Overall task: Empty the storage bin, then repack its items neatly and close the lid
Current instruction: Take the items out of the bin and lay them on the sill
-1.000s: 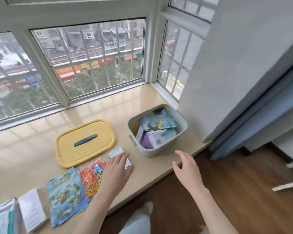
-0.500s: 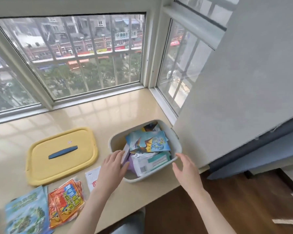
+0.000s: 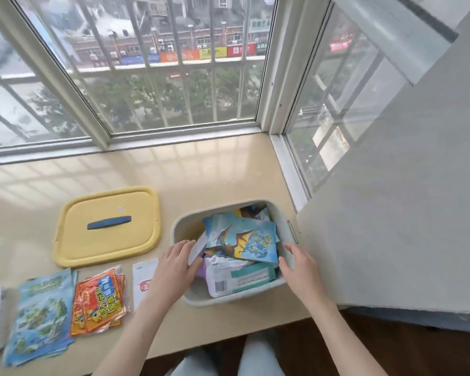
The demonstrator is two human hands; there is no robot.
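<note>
Storage bin (image 3: 186, 226) sits on the sill (image 3: 215, 169), lid off; the yellow lid (image 3: 106, 226) lies flat just left of the bin. Bin not yet empty: a dragon-print packet (image 3: 244, 240) lies on top, with a white barcoded pack (image 3: 228, 278) under its near edge and something purple at the bin's near-left inside. Already out, in a row left of the bin: white card (image 3: 144, 280) nearest, then orange packets (image 3: 101, 302), then blue map booklets (image 3: 41, 313). Left hand (image 3: 174, 264) reaches over the bin's left rim, fingers nearly straight and spread, tips on a white edge standing beside the stack; nothing grasped. Right hand (image 3: 301, 267) is at the bin's right wall, thumb inside by the packet's corner and fingers slightly bent along the rim; cannot tell whether it has hold of the wall or only rests there. Judgement: emptying phase, roughly mid-way, next lift about to start. To do it well, bracket the stack from both sides inside the bin, slide fingertips under the barcoded pack so the loose packet on top rides along, and lift straight up clear of the rim before moving left. The glossy top sheets will likely slip if tilted. Set them down left of the bin as a separate pile, off the lid, so repacking by kind is easy.
</note>
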